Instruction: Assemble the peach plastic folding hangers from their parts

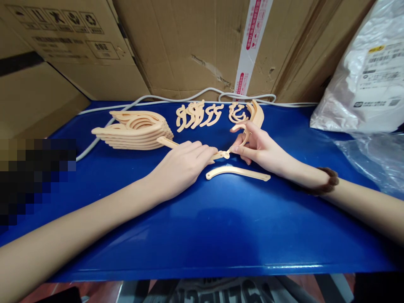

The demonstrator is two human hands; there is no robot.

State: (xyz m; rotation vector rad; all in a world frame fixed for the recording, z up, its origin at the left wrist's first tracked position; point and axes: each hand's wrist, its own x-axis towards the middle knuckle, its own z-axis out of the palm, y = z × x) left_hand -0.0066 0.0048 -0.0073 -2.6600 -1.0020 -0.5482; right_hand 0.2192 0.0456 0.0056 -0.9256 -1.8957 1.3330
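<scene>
A cardboard box (63,54) printed with dark handling symbols fills the upper left of the frame; at top centre, scuffed cardboard (176,46) bears a white tape strip (244,54) with red print. Below, a white cable (206,89) loops, and at upper right a plastic bag (341,92) carries a printed label (381,73).
</scene>
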